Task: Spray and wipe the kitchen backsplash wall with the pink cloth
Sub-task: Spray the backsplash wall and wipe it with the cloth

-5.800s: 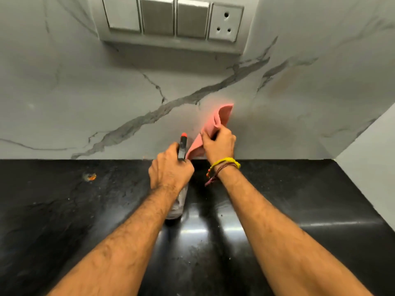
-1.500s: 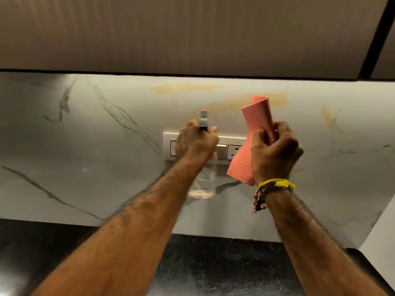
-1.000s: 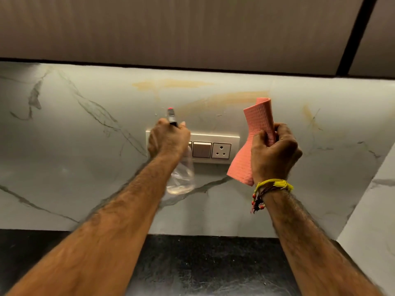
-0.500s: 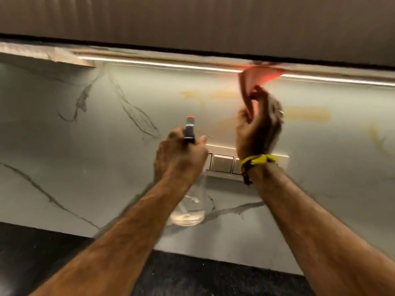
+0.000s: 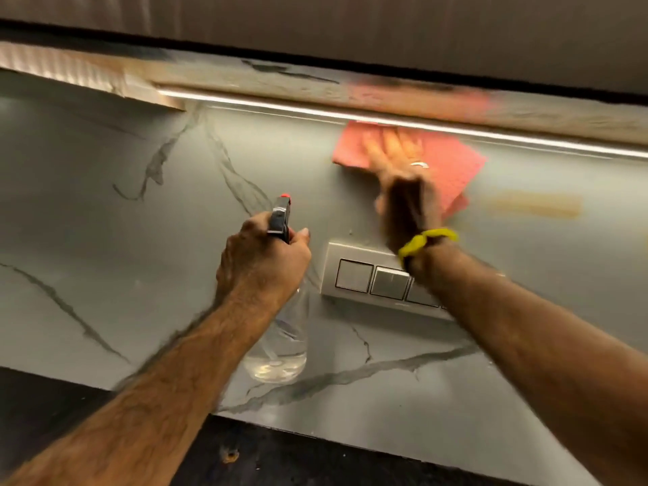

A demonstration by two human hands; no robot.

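My right hand (image 5: 399, 177) presses the pink cloth (image 5: 452, 163) flat against the grey marble backsplash (image 5: 122, 240), high up just under the light strip; the hand is motion-blurred. My left hand (image 5: 261, 268) grips a clear spray bottle (image 5: 280, 349) by its neck, its black nozzle with a red tip (image 5: 282, 213) pointing up at the wall. A brownish stain (image 5: 533, 206) streaks the wall right of the cloth.
A switch panel (image 5: 371, 278) sits on the wall between my arms, partly hidden by my right forearm. An upper cabinet (image 5: 350, 26) overhangs with a lit strip (image 5: 280, 108) below it. The black countertop (image 5: 315, 457) runs along the bottom.
My right hand went from holding the cloth bunched up to spreading it flat on the wall near the top. The left hand with the bottle stayed roughly in place.
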